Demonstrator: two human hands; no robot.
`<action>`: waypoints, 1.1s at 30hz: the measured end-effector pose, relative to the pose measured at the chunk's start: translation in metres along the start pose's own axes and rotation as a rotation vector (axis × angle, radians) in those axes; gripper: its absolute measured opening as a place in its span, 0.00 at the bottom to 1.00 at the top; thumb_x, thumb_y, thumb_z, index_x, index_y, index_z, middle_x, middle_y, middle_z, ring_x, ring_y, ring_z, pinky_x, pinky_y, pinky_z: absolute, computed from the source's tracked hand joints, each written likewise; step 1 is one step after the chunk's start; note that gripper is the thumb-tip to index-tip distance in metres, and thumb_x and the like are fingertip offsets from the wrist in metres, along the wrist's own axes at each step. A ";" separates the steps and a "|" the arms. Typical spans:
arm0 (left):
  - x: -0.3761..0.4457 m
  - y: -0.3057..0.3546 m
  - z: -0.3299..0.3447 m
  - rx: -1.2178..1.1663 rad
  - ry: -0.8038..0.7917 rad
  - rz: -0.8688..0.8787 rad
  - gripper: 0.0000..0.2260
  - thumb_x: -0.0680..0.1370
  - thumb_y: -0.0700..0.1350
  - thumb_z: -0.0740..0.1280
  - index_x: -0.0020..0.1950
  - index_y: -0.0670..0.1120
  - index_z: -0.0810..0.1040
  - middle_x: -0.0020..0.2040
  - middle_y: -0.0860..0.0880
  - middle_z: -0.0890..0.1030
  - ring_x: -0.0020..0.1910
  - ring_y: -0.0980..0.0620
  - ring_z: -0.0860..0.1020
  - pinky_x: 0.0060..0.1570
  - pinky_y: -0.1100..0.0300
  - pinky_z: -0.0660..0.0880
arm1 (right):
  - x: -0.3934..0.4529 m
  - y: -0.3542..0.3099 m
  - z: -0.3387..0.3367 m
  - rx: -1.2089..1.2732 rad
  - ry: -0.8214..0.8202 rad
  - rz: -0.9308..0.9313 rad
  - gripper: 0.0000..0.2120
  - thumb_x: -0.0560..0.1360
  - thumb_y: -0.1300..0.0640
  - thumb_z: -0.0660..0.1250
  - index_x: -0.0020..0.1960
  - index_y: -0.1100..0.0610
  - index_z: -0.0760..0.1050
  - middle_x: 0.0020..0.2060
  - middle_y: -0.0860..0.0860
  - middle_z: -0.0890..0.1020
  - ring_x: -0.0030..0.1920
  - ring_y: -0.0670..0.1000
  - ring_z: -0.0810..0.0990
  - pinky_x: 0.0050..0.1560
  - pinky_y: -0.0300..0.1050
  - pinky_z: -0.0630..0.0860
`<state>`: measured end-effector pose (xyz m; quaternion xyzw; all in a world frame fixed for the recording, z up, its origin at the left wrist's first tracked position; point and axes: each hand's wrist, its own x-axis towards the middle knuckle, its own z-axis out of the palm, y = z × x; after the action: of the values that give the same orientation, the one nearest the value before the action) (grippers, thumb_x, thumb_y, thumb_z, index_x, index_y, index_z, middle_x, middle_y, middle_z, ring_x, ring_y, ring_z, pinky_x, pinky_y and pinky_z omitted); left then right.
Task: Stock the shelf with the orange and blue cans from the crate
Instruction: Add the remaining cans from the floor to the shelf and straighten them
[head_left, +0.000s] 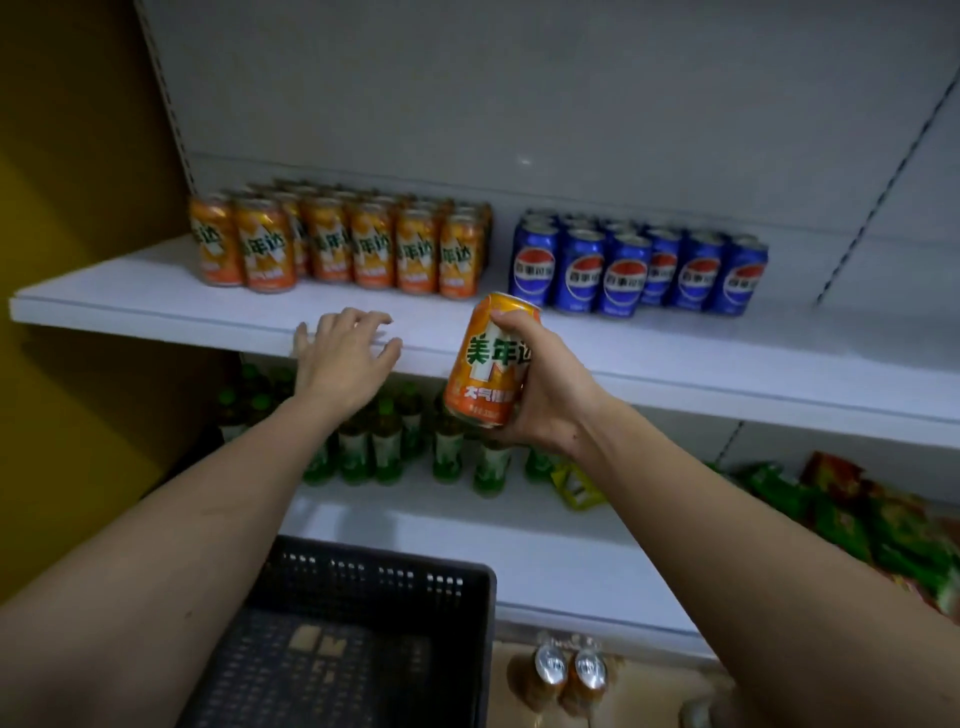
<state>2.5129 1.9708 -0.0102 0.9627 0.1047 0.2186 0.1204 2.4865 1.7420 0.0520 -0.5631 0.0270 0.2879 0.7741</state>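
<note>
Here my right hand (540, 395) gripped an orange can (488, 358) just before the shelf (156, 296), left hand (343, 353) spread on its edge; next, I judged, setting it beside the orange row (337, 239).

At frame centre, the right hand (540, 384) is gripping an orange can (485, 358) before the white shelf (156, 296); the left hand (343, 353), fingers spread, is resting on its front edge.
</note>
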 end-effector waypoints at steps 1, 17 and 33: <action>0.003 -0.010 0.001 0.048 -0.041 -0.031 0.21 0.81 0.61 0.55 0.71 0.56 0.70 0.71 0.48 0.70 0.71 0.45 0.64 0.71 0.36 0.53 | 0.003 -0.007 0.008 -0.016 -0.006 -0.012 0.25 0.73 0.44 0.70 0.66 0.52 0.72 0.57 0.56 0.80 0.55 0.57 0.80 0.51 0.58 0.76; 0.015 -0.052 0.032 0.160 0.007 -0.007 0.31 0.74 0.73 0.40 0.73 0.65 0.63 0.75 0.50 0.66 0.77 0.45 0.56 0.70 0.31 0.39 | 0.124 -0.043 0.126 -0.387 0.119 -0.291 0.35 0.71 0.47 0.75 0.73 0.51 0.64 0.55 0.48 0.75 0.46 0.46 0.75 0.43 0.50 0.73; 0.014 -0.058 0.040 0.100 0.135 0.072 0.30 0.74 0.67 0.45 0.58 0.55 0.81 0.64 0.48 0.77 0.68 0.41 0.72 0.68 0.28 0.53 | 0.257 -0.016 0.208 -0.462 0.205 -0.467 0.40 0.69 0.44 0.76 0.75 0.54 0.63 0.70 0.52 0.72 0.70 0.58 0.70 0.68 0.62 0.70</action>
<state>2.5341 2.0224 -0.0556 0.9538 0.0887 0.2814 0.0567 2.6496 2.0303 0.0471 -0.7406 -0.0909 0.0433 0.6643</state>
